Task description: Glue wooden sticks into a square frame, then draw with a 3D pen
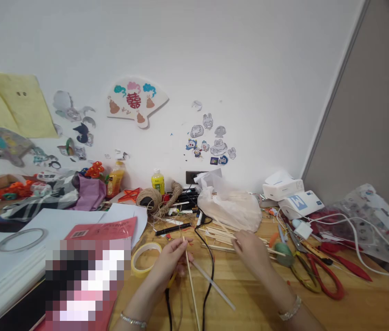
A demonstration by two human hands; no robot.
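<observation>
My left hand (171,259) is closed around a thin wooden stick (190,280) that runs from its fingertips down toward the table's near edge. A translucent glue stick (213,285) lies slanted beside it. My right hand (251,250) reaches palm down into a pile of wooden sticks (220,234) on the wooden table (249,294), fingers curled over them. Whether it grips one is hidden. A black cable (210,271) runs between my two hands.
A roll of yellow tape (145,257) lies left of my left hand. Red-handled scissors (321,276) and a green object (284,253) sit to the right. A white plastic bag (230,207), a twine ball (149,199), a glue bottle (158,180) and white boxes (292,195) line the back.
</observation>
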